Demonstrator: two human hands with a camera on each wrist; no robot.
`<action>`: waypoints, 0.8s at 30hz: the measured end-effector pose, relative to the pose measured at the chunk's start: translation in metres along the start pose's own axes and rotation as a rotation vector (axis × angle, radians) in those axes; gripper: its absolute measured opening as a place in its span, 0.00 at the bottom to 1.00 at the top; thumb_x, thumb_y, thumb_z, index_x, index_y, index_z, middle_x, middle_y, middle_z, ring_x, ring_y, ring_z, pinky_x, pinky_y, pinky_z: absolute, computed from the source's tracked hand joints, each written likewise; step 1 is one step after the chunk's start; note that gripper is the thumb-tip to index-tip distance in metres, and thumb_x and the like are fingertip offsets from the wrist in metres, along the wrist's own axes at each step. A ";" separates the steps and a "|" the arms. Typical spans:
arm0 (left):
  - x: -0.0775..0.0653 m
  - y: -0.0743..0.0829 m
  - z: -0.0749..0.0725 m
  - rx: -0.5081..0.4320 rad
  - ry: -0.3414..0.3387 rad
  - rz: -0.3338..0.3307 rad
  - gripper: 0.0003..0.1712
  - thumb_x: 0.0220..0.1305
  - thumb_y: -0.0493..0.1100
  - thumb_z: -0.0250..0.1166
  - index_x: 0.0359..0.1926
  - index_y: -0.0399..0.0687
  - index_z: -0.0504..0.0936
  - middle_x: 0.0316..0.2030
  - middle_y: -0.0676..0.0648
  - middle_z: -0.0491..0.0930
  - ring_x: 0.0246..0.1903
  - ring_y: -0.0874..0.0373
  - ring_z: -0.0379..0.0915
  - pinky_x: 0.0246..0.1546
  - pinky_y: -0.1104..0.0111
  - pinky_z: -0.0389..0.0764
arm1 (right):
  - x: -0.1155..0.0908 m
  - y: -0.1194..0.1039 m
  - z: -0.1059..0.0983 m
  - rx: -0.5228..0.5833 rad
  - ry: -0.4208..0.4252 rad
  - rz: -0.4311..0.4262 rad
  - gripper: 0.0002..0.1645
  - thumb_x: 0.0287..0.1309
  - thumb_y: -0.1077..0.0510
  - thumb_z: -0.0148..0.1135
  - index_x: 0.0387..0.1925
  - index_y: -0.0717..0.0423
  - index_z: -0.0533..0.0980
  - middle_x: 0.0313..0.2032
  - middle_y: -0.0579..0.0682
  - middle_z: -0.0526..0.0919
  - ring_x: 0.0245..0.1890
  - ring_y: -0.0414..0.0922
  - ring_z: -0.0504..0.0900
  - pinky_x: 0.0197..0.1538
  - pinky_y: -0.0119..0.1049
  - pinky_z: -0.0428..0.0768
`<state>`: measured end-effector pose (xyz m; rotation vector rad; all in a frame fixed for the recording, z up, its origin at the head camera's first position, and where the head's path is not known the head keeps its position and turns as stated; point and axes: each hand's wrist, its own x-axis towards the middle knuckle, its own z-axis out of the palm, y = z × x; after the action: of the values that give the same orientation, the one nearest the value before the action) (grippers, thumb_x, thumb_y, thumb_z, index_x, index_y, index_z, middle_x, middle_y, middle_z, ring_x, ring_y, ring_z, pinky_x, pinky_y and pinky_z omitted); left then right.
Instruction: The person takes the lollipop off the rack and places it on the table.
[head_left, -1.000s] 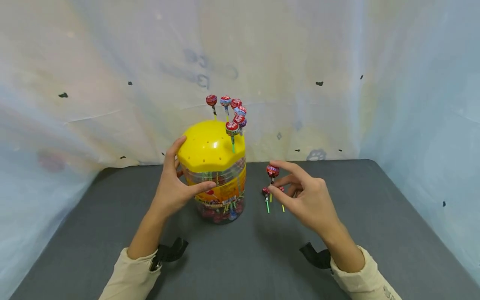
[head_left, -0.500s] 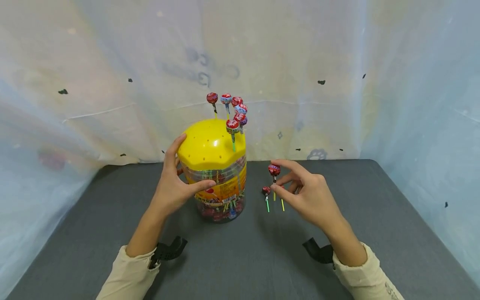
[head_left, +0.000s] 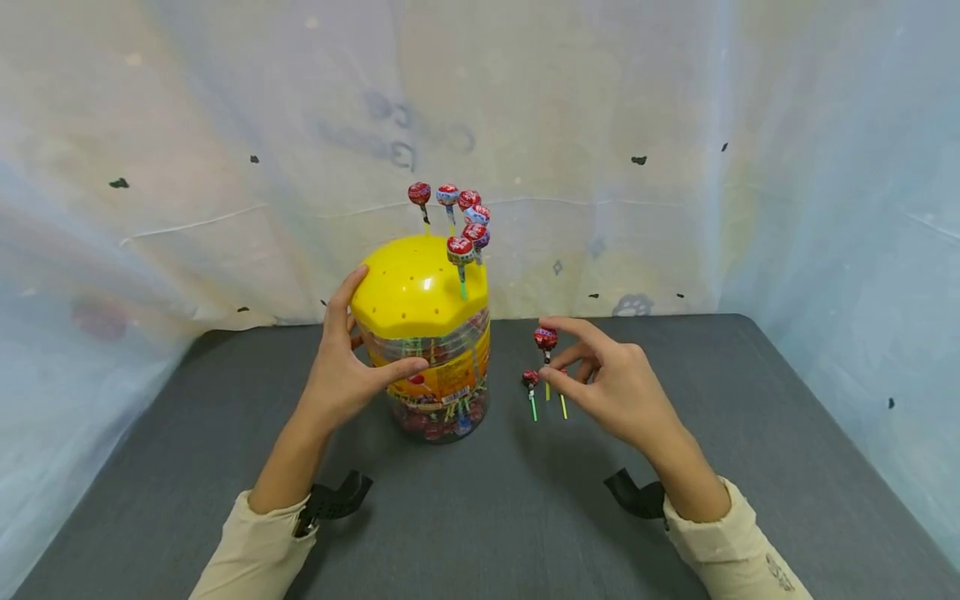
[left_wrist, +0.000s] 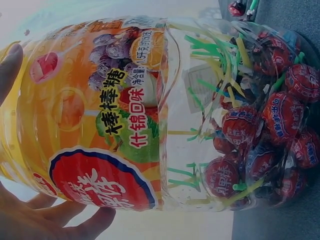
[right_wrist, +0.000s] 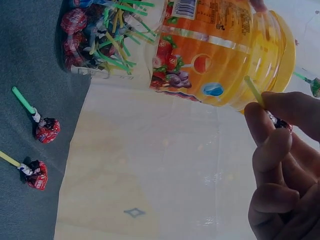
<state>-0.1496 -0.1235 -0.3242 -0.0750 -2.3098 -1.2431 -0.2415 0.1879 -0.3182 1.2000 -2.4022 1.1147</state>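
My left hand point(head_left: 341, 375) holds the side of a clear plastic candy jar point(head_left: 450, 379), thumb across the front and fingers behind. The jar stands upright with an orange label and a yellow lid point(head_left: 397, 287) dotted with small holes. Several wrapped lollipops point(head_left: 461, 250) stand in the lid's back and right holes, heads up. Right of the jar, my right hand point(head_left: 611, 387) pinches a red-wrapped lollipop point(head_left: 545, 338) in the air, head up. Its yellow stick point(right_wrist: 254, 90) shows between thumb and fingertip in the right wrist view. Inside the jar are more lollipops point(left_wrist: 240, 125).
Two lollipops lie on the dark table point(head_left: 480, 525) below my right hand: one with a green stick point(head_left: 534, 408), one with a yellow stick point(head_left: 564, 407). A pale printed curtain point(head_left: 555, 125) hangs behind the table's back edge and at both sides.
The pinched lollipop has shifted very slightly, its stick swinging a little to the right. My left hand keeps its hold on the jar. The head view has moved a touch.
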 end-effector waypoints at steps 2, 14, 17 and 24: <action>-0.001 0.000 -0.001 0.009 0.003 -0.005 0.67 0.51 0.39 0.79 0.77 0.77 0.41 0.78 0.49 0.44 0.64 0.41 0.65 0.58 0.46 0.69 | 0.001 0.000 0.001 -0.003 -0.013 0.008 0.34 0.56 0.55 0.73 0.64 0.40 0.73 0.32 0.39 0.88 0.19 0.29 0.75 0.24 0.29 0.75; 0.003 0.003 0.001 0.004 -0.008 -0.006 0.65 0.53 0.41 0.78 0.76 0.81 0.41 0.78 0.52 0.42 0.66 0.41 0.62 0.59 0.44 0.70 | 0.003 0.008 -0.007 -0.050 0.002 -0.012 0.34 0.56 0.55 0.73 0.64 0.41 0.73 0.32 0.40 0.88 0.21 0.30 0.77 0.24 0.29 0.75; 0.005 0.002 0.004 -0.005 -0.012 0.007 0.65 0.53 0.41 0.77 0.76 0.81 0.41 0.77 0.51 0.42 0.65 0.43 0.62 0.59 0.46 0.70 | 0.003 0.011 -0.010 -0.074 0.002 -0.015 0.33 0.56 0.55 0.73 0.64 0.42 0.73 0.31 0.40 0.88 0.21 0.30 0.77 0.24 0.29 0.74; -0.002 0.000 0.000 0.002 -0.007 -0.007 0.65 0.53 0.41 0.77 0.77 0.80 0.41 0.76 0.47 0.43 0.65 0.42 0.60 0.60 0.42 0.69 | 0.002 0.013 -0.004 -0.060 -0.016 0.008 0.32 0.57 0.53 0.72 0.63 0.40 0.73 0.33 0.38 0.87 0.21 0.29 0.76 0.24 0.29 0.74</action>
<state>-0.1484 -0.1230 -0.3249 -0.0702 -2.3189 -1.2456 -0.2533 0.1945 -0.3214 1.1863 -2.4361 1.0314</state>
